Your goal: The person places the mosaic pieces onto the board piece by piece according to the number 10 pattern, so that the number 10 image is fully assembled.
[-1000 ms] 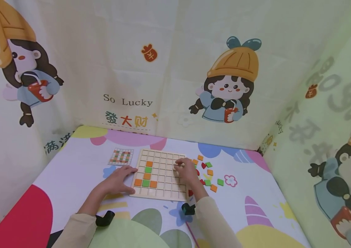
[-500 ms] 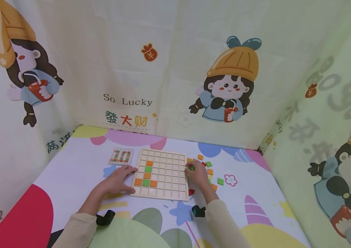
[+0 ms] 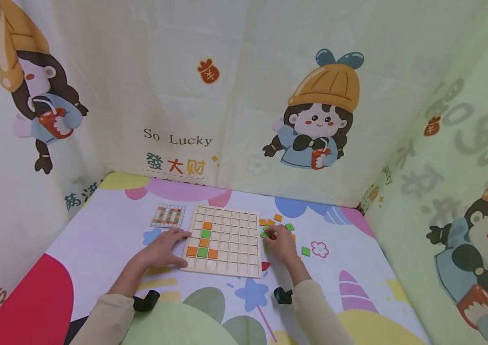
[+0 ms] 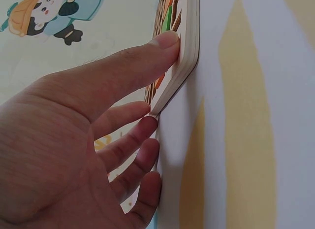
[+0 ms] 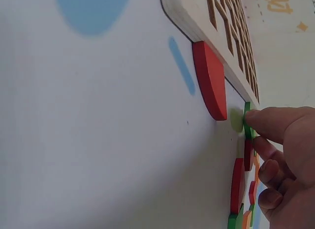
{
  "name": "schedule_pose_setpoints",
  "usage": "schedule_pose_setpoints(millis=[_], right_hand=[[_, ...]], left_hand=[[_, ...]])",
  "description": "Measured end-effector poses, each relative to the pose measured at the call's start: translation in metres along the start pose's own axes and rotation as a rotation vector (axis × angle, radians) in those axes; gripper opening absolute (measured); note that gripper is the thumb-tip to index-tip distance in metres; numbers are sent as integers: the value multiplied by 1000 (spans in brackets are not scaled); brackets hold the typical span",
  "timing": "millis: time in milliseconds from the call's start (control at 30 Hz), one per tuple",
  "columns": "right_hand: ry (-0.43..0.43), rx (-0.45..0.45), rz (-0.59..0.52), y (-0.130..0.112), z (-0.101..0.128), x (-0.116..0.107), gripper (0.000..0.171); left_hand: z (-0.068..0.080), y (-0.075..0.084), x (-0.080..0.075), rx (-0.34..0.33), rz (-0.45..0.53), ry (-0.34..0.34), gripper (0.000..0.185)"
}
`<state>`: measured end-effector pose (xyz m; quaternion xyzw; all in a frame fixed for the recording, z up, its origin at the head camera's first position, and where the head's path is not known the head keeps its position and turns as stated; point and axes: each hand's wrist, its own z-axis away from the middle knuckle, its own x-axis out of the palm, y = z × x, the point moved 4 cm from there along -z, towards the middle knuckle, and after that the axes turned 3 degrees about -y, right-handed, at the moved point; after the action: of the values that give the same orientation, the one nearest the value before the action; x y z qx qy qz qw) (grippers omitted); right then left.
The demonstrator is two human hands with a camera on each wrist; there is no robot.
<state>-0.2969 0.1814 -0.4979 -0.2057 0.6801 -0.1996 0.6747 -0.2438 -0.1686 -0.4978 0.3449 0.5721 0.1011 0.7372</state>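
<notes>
A square wooden grid board (image 3: 235, 239) lies on the table, with several orange and green square tiles set in its left part. My left hand (image 3: 164, 249) holds the board's left edge, its thumb (image 4: 165, 41) on the frame near the front corner and its other fingers along the side. Just past the board's right edge, my right hand (image 3: 282, 244) pinches a green square tile (image 5: 247, 120) between thumb and index finger. Loose orange, green and red pieces lie around and under that hand, which hides some of them.
A small printed pattern card (image 3: 168, 215) lies left of the board. A red curved piece (image 5: 210, 81) touches the board's right side. To the right is a loose green tile (image 3: 306, 251). A patterned cloth covers the table, and printed curtains stand behind and at both sides.
My right hand has moved right, from over the board to the loose pieces, and its fingers have come to a green tile. The left hand stays on the board's edge.
</notes>
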Motion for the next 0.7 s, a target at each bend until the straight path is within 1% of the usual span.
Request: schedule_pose_setpoints(millis=[433,700], right_hand=[[-9,27,7,-3,3,1,26],[-6,48,-2,-1,1,5,25]], left_hand=[[0,0,-1,-7,7,3,84],[1,1,-1,10,6,7,83]])
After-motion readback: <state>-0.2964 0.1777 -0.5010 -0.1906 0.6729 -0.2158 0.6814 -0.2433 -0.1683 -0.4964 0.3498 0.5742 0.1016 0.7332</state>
